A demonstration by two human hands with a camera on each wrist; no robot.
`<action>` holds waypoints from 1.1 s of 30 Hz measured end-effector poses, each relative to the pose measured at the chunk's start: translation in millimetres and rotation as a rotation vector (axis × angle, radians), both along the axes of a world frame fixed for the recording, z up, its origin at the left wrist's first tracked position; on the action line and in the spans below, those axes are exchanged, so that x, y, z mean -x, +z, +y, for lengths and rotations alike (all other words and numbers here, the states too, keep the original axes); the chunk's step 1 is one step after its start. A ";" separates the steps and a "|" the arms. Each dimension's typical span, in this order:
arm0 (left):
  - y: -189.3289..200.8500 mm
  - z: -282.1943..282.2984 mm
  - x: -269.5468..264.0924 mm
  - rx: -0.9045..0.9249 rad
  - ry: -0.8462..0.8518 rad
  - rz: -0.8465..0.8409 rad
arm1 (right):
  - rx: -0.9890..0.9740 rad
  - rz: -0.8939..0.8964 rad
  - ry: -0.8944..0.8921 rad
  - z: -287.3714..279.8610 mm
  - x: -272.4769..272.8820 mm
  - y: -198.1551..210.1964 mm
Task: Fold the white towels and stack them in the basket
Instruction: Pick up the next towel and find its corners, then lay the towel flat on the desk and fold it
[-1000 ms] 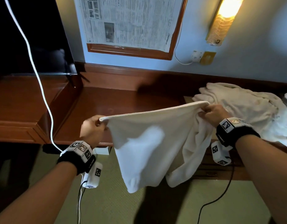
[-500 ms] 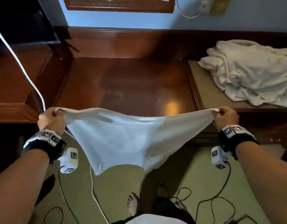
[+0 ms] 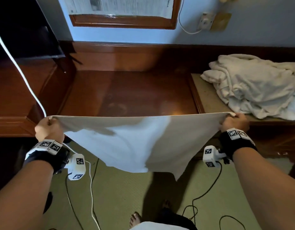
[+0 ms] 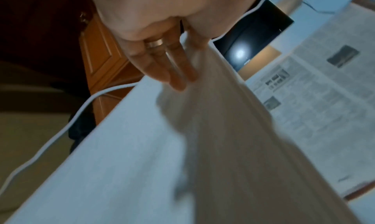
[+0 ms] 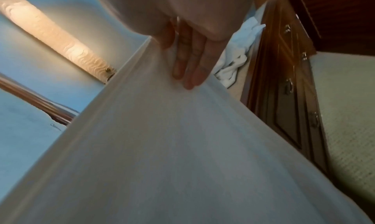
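Towel [image 3: 127, 141] stretched taut above desk [image 3: 127, 93] front edge, corners pinched in left grip [image 3: 49, 128] and right grip [image 3: 234, 122]; spreading step, next likely laying flat for folding.

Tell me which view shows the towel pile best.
The head view: the towel pile lies whole on the ledge at right. The right wrist view shows only a sliver past the fingers; the left wrist view shows none.

Both arms extend forward, spread wide apart. Left hand [image 3: 49, 128] and right hand [image 3: 234, 123] are level, each with fingers [image 4: 178, 76] curled, pinching 1 corner of the towel [image 3: 135, 141].
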State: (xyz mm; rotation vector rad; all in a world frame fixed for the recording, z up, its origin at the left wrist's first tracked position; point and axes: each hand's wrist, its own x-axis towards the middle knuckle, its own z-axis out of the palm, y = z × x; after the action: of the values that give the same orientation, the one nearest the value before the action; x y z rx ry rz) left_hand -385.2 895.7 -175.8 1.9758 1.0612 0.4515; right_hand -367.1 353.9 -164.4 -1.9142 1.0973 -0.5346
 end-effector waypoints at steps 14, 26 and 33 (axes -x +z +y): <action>18.1 -8.1 -152.8 0.723 0.249 -0.553 | -0.535 -0.424 -0.197 22.0 -157.7 6.4; 0.2 -11.0 -390.3 0.704 0.044 -0.453 | -0.500 -0.283 0.130 14.7 -406.4 -47.8; -168.1 -39.0 -342.5 -0.071 -0.809 0.596 | 0.214 0.693 0.947 38.2 -322.9 -184.3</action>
State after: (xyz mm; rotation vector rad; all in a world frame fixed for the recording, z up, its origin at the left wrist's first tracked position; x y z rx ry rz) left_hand -42.7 856.7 -343.9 2.4537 0.4744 -0.5708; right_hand -44.1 392.1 -348.7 -2.5940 0.3807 0.5980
